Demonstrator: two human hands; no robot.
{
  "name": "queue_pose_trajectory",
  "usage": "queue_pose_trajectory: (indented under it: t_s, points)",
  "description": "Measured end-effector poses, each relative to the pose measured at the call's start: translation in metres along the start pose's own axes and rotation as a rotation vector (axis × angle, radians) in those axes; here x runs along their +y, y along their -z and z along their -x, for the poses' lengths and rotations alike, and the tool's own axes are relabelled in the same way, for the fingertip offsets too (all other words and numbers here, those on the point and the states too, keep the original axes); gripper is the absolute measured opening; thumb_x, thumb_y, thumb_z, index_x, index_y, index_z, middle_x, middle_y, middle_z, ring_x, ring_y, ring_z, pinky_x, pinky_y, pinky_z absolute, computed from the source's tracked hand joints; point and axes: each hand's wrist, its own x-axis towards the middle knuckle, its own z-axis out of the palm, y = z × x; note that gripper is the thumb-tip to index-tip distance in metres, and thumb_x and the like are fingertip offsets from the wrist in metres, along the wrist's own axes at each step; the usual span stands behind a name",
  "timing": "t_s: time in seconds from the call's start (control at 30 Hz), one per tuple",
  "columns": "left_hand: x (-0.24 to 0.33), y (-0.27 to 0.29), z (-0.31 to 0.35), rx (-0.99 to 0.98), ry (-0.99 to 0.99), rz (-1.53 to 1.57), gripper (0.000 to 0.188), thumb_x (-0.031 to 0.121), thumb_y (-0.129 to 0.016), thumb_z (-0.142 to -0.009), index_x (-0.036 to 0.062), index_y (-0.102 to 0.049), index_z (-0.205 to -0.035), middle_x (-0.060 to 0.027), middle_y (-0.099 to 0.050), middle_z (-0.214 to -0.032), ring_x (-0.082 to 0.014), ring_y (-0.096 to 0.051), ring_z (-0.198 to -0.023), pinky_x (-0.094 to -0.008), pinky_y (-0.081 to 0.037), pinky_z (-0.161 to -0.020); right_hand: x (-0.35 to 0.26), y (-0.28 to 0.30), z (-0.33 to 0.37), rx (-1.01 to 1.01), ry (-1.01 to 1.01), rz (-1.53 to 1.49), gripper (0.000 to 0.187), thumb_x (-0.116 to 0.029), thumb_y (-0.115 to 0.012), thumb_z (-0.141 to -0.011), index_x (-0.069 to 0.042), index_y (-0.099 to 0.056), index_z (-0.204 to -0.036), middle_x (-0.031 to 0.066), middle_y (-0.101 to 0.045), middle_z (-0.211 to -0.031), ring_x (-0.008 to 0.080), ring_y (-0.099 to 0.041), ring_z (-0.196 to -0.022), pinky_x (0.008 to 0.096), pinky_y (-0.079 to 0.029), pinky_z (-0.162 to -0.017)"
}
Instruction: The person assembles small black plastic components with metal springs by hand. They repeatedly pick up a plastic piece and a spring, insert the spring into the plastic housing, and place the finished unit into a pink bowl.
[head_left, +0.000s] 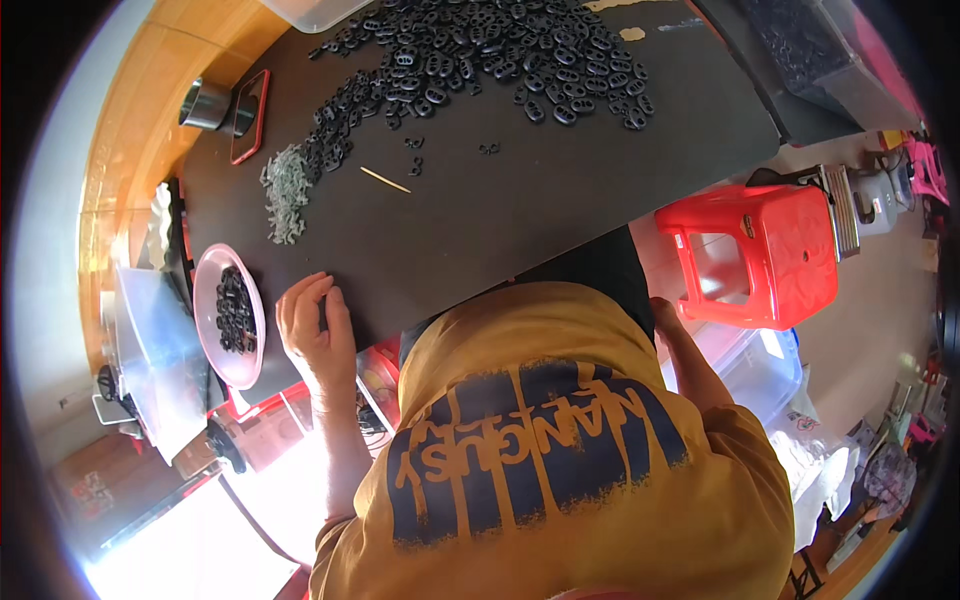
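Observation:
My left hand (318,318) rests on the near left edge of the dark table (480,230). Its fingers curl loosely, with a gap between thumb and forefinger and nothing visible in it. Just left of it is a pink bowl (259,320) holding black plastic pieces (236,312). My right hand (661,312) hangs low beside my right thigh, its fingers mostly hidden. Farther off lies a big heap of black oval pieces with holes (480,50), trailing into smaller black pieces (345,112). A pile of small grey pieces (287,195) lies left of a thin wooden stick (385,180).
A red-edged phone (250,117) and a metal cup (204,104) stand at the far left. A clear bin (815,70) is at the far right. Right of me are a red stool (790,255) and a clear plastic box (755,370). Several loose small black pieces (415,165) lie mid-table.

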Motion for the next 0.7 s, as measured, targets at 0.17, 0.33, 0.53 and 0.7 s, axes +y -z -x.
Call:
queue_pose_trajectory:
  t_s: [0.17,0.33,0.53,0.7]
  points:
    - [0.043,-0.019,-0.046,-0.089,-0.212,0.213,0.016,-0.004,-0.060,-0.069,0.0021,-0.061,-0.084,-0.0102,-0.059,-0.086,-0.0253,-0.056,-0.077,-0.0327,-0.044,-0.069,0.089,0.002,-0.028,-0.053,0.075,-0.192,0.019,-0.016,-0.047,-0.079,-0.004,-0.061,-0.083,0.0075,-0.061,-0.080,0.0186,-0.058,-0.072,0.0327,-0.046,-0.067]
    - [0.082,-0.050,-0.089,-0.285,-0.268,0.365,0.015,0.003,-0.061,-0.073,0.0034,-0.060,-0.088,-0.0113,-0.057,-0.085,-0.0283,-0.055,-0.078,-0.0344,-0.044,-0.070,0.039,-0.017,0.038,-0.094,-0.145,-0.392,0.025,-0.016,-0.047,-0.080,0.002,-0.057,-0.096,0.0126,-0.062,-0.091,0.0198,-0.060,-0.080,0.0338,-0.048,-0.074]
    - [0.083,-0.078,-0.112,-0.353,-0.376,0.319,0.014,0.008,-0.059,-0.076,0.0016,-0.055,-0.089,-0.0109,-0.053,-0.083,-0.0275,-0.054,-0.077,-0.0335,-0.044,-0.068,0.076,-0.013,0.008,-0.108,-0.162,-0.563,0.022,-0.012,-0.045,-0.082,0.001,-0.057,-0.096,0.0099,-0.061,-0.087,0.0169,-0.058,-0.077,0.0295,-0.047,-0.070]
    - [0.085,-0.076,-0.127,-0.453,-0.385,0.295,0.012,0.010,-0.058,-0.076,0.0013,-0.051,-0.080,-0.0118,-0.051,-0.080,-0.0299,-0.053,-0.074,-0.0356,-0.044,-0.066,0.038,-0.010,0.018,-0.104,-0.046,-0.501,0.022,-0.015,-0.046,-0.083,0.000,-0.057,-0.095,0.0084,-0.060,-0.085,0.0162,-0.057,-0.075,0.0289,-0.046,-0.069]
